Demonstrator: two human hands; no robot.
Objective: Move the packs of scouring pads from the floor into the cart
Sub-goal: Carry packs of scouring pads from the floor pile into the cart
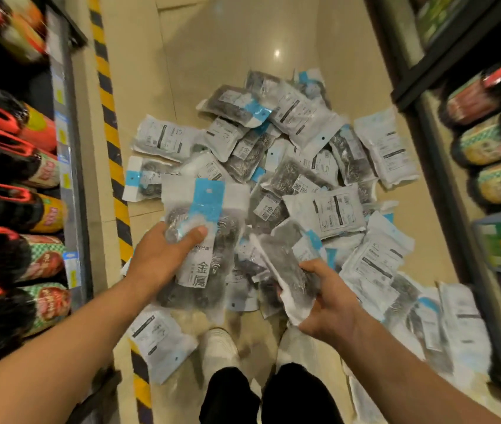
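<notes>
Your left hand (163, 255) grips a clear plastic pack of grey steel scouring pads with a blue-and-white header card (203, 237), thumb curled over its front and fingers behind, lifted above the heap at about seven o'clock of the pile's centre. Your right hand (328, 304) closes round a second, crumpled clear pack of scouring pads (285, 270) at about five o'clock, pinching its lower white edge so the pack tilts up and left.

Most of the job looks undone: the big heap of plastic-wrapped scouring pad packs (304, 166) lies spread over the glossy beige tiled floor (212, 41), reaching from your white shoes (218, 353) at six o'clock up toward twelve. Dark sauce bottles with red caps (7, 166) fill the shelf at nine o'clock, and more stand at three o'clock. A black-and-yellow striped strip (111, 142) runs along the left shelf's foot. The cart is out of view, so you cannot tell from here which way to turn.

To do this step well, firm up the right grip first; that pack is held by a thin edge and would likely slip when swung. Lift both packs clear of their neighbours before turning, keep your feet off the slick packs near them, and release only once each pack is over the cart's basket.
</notes>
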